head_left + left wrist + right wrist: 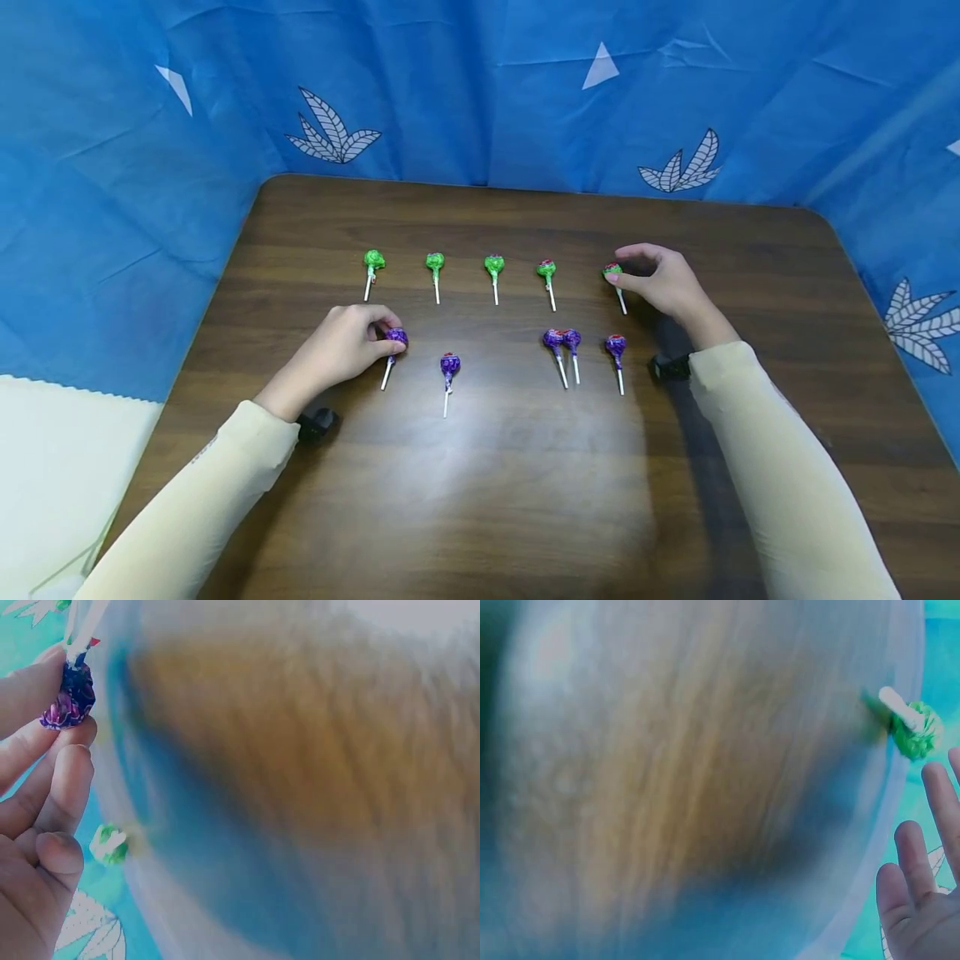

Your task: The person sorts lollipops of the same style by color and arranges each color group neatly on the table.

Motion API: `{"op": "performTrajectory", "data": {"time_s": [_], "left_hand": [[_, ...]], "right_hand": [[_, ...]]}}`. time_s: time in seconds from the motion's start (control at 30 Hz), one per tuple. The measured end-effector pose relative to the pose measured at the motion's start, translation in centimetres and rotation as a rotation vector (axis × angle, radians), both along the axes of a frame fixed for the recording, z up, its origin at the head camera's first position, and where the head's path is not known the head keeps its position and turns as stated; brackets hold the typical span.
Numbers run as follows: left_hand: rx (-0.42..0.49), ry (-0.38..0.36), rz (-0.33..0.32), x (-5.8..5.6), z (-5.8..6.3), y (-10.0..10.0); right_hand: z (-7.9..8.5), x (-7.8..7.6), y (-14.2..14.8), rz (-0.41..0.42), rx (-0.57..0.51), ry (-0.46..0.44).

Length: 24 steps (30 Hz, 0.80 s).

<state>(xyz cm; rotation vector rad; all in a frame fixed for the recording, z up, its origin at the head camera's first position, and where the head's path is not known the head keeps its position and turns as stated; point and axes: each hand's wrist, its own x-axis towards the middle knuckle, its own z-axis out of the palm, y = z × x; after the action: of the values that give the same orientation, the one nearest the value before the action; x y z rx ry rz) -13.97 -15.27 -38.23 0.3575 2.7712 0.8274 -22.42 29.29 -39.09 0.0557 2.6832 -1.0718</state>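
My left hand [341,346] pinches a purple-wrapped lollipop [396,336] by its candy end, with the white stick pointing down and left. In the left wrist view the same purple lollipop [71,697] sits between thumb and fingertips. My right hand [663,279] is at a green-wrapped lollipop [612,268] at the right end of the back row. Its thumb overlaps the wrapper, while the index finger stands a little apart behind. In the right wrist view the fingers [911,855] are extended, near a green lollipop [919,731]; the thumb is out of that view.
More green lollipops [494,265] form a spaced back row. Before them lie a single purple lollipop [450,364], two touching purple ones [553,338] and another purple lollipop [616,345]. The brown wooden table [480,500] meets a blue curtain [480,92] at its far edge.
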Motion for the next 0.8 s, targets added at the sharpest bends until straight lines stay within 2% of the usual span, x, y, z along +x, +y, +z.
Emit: {"op": "performTrajectory", "data": {"time_s": [0.2,0.4,0.53,0.8], "left_hand": [[-0.004,-0.01,0.045,0.7,1.8,-1.7],[-0.021,-0.024,0.097,2.2,3.1,-3.9],[-0.018,-0.042,0.115,3.3,3.0,-5.0],[-0.021,-0.057,0.132,4.6,1.6,-6.2]], "right_hand": [[0.4,0.8,-0.3,0.022,-0.007,0.005],[0.6,1.4,-0.4,0.026,-0.013,0.012],[0.6,1.7,-0.4,0.025,-0.022,0.012],[0.6,2.3,-0.5,0.004,-0.011,0.019]]}}
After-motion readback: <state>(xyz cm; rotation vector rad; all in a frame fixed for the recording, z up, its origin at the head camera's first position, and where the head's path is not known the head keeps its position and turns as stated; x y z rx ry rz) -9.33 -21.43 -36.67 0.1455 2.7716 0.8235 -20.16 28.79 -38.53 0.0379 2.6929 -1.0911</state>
